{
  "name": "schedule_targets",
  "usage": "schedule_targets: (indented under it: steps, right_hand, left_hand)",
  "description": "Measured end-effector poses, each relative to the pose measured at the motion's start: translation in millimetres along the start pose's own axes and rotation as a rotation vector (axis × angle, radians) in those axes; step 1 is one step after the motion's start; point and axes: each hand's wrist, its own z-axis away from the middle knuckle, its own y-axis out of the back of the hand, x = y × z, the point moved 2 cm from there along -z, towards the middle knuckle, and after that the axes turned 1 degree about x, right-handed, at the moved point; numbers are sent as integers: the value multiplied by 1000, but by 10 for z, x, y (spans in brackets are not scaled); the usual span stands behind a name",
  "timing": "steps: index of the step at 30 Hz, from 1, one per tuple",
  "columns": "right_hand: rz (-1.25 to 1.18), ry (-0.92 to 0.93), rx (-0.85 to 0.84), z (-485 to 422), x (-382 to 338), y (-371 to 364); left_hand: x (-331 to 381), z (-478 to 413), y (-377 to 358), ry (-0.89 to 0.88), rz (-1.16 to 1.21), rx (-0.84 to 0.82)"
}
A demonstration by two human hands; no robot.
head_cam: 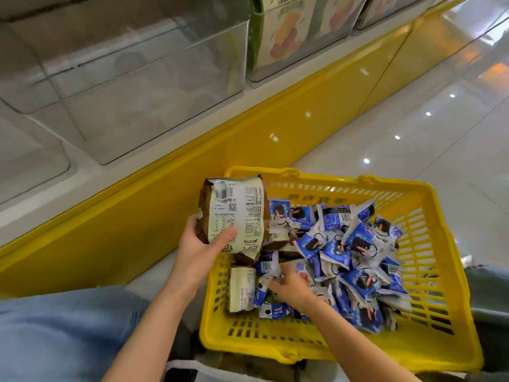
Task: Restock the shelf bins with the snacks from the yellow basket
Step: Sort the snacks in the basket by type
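Gathering stage, as far as I can judge: the left hand (202, 245) has a cream-and-brown snack pack (237, 213) lifted upright over the left edge of the yellow basket (275, 347). The thumb lies across the printed back and the fingers wrap round the far side, so that's a firm hold. The right hand (289, 282) is down inside the basket, fingers poking into the pile of blue packets (358, 244), just beside another cream pack (242, 289) lying flat. It's blurry there, so I can't tell if it has pinched anything or is only rummaging. Both forearms come in from the bottom, the left angled up and the right reaching low. My guess is the next move calls for carrying the held pack up and left to the clear shelf bin (124, 92) and getting it over the front lip. Glare hides what's inside.
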Motion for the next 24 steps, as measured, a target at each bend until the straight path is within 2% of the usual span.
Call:
schedule_targets:
  steps: [5, 8, 11, 15, 18, 22, 24]
  right_hand:
    - [-173, -87, 12, -223, -63, -201]
    - [-22, -114, -7, -387, -52, -221]
    - [-46, -137, -74, -479, -16, -238]
    - [-35, -106, 33, -509, 10, -324]
    - [-137, -99, 82, -509, 14, -385]
    - [6, -99, 130, -521, 46, -346]
    - [-15, -119, 180, -500, 85, -307]
  left_hand:
    - [-10, -70, 50, 11, 37, 29]
    - [-18, -107, 59, 17, 53, 31]
    - [-17, -139, 61, 15, 64, 34]
    - [-17, -165, 47, 22, 76, 32]
    - [-20, -166, 42, 32, 70, 31]
    - [-30, -159, 49, 36, 47, 21]
    - [-32, -150, 43, 33, 45, 15]
